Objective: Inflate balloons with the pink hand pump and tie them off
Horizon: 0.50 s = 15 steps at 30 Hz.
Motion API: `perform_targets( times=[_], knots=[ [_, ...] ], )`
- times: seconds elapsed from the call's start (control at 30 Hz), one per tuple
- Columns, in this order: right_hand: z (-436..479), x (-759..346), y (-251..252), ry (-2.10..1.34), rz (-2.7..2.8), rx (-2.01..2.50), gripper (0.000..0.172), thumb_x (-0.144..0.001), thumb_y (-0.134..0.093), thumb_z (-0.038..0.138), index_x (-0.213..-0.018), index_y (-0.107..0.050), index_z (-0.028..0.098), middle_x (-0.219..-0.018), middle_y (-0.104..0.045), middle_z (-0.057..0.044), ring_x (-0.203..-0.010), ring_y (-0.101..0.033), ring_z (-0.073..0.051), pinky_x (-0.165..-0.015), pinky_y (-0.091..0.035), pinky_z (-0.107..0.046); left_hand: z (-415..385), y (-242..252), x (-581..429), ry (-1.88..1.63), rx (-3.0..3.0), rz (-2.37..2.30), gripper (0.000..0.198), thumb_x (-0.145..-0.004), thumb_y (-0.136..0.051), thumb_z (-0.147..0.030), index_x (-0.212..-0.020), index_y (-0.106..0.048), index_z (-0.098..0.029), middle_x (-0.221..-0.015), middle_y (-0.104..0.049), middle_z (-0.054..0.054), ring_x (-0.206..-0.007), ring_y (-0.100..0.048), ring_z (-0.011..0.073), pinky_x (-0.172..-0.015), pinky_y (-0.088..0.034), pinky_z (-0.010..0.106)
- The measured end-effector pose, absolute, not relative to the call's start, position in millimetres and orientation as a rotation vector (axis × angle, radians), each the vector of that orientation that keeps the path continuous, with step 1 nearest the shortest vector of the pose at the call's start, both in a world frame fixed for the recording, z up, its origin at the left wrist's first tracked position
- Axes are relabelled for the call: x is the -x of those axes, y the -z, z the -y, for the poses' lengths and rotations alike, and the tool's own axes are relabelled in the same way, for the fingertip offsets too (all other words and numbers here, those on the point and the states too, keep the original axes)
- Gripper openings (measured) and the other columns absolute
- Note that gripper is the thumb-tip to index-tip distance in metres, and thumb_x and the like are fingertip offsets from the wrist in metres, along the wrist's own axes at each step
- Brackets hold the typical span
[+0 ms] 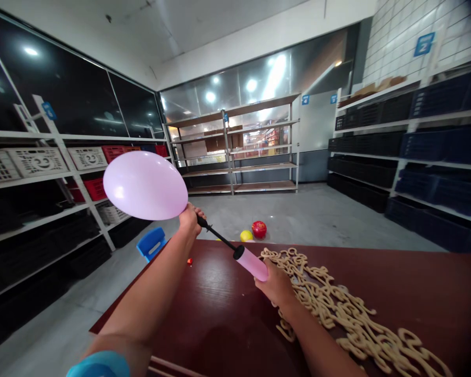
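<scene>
A large pink balloon [145, 184], swollen with air, sits at the upper left on the nozzle end of a hand pump. My left hand [189, 219] is closed around the balloon's neck and the black nozzle. From there the pump's black rod runs down to the right into its pink barrel [253, 263]. My right hand [277, 285] is wrapped around the lower end of that barrel, above the table. Part of the rod is drawn out between the two hands.
A brown table [220, 309] lies below, bearing a tangle of beige curly strands [329, 303] and a small red piece [190, 261]. Beyond are a blue chair [151, 243], a red ball [259, 229] and a yellow one [246, 236]. Shelves with crates line the walls.
</scene>
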State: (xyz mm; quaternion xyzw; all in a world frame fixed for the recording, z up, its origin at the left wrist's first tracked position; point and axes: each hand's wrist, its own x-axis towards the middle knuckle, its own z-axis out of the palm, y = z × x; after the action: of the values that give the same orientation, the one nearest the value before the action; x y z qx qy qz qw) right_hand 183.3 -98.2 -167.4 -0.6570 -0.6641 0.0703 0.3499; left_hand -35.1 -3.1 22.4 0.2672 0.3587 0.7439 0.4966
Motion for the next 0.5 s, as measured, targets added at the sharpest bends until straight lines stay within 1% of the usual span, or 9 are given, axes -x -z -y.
perform_targets(
  times=[0.17, 0.23, 0.3, 0.4, 0.5],
  knots=[
    [99.0, -184.1, 168.9, -0.214, 1.742, 1.711, 0.035, -0.064, -0.062, 0.026, -0.099, -0.055, 0.023, -0.086, -0.064, -0.003, -0.078, -0.059, -0.019, -0.065, -0.035, -0.025, 9.6, 19.5, -5.3, -1.710, -0.570, -0.897, 0.027, -0.081, -0.048, -0.027, -0.064, -0.028, -0.020, -0.049, -0.029, -0.007, -0.035, -0.031, 0.0061, -0.036, -0.028, 0.019],
    [99.2, -184.6, 168.1, -0.207, 1.743, 1.734, 0.038, -0.064, -0.063, 0.028, -0.100, -0.055, 0.022, -0.087, -0.065, -0.004, -0.078, -0.059, -0.019, -0.065, -0.035, -0.026, 13.9, 36.6, -22.9, -1.665, -0.547, -0.910, 0.029, -0.080, -0.049, -0.027, -0.063, -0.027, -0.020, -0.048, -0.030, -0.006, -0.035, -0.032, 0.0061, -0.037, -0.029, 0.019],
    [99.5, -185.5, 167.0, -0.204, 1.747, 1.758, 0.036, -0.065, -0.062, 0.029, -0.099, -0.055, 0.021, -0.087, -0.065, -0.004, -0.077, -0.059, -0.020, -0.064, -0.035, -0.026, 18.1, 49.9, -36.9, -1.635, -0.536, -0.920, 0.032, -0.079, -0.051, -0.028, -0.062, -0.026, -0.020, -0.047, -0.030, -0.006, -0.035, -0.032, 0.0061, -0.037, -0.029, 0.019],
    [100.0, -186.4, 165.2, -0.206, 1.767, 1.769, 0.032, -0.065, -0.061, 0.030, -0.095, -0.055, 0.021, -0.086, -0.064, -0.004, -0.076, -0.059, -0.020, -0.063, -0.035, -0.026, 22.4, 58.7, -45.9, -1.638, -0.523, -0.923, 0.033, -0.079, -0.052, -0.027, -0.062, -0.024, -0.020, -0.047, -0.030, -0.006, -0.036, -0.033, 0.0064, -0.037, -0.029, 0.020],
    [100.5, -185.6, 163.8, -0.200, 1.789, 1.751, 0.033, -0.065, -0.062, 0.031, -0.097, -0.055, 0.022, -0.086, -0.064, -0.004, -0.076, -0.058, -0.019, -0.063, -0.034, -0.026, 23.5, 54.0, -39.5, -1.645, -0.504, -0.929, 0.032, -0.079, -0.051, -0.027, -0.061, -0.025, -0.020, -0.047, -0.029, -0.006, -0.036, -0.032, 0.0066, -0.037, -0.029, 0.020]
  ],
)
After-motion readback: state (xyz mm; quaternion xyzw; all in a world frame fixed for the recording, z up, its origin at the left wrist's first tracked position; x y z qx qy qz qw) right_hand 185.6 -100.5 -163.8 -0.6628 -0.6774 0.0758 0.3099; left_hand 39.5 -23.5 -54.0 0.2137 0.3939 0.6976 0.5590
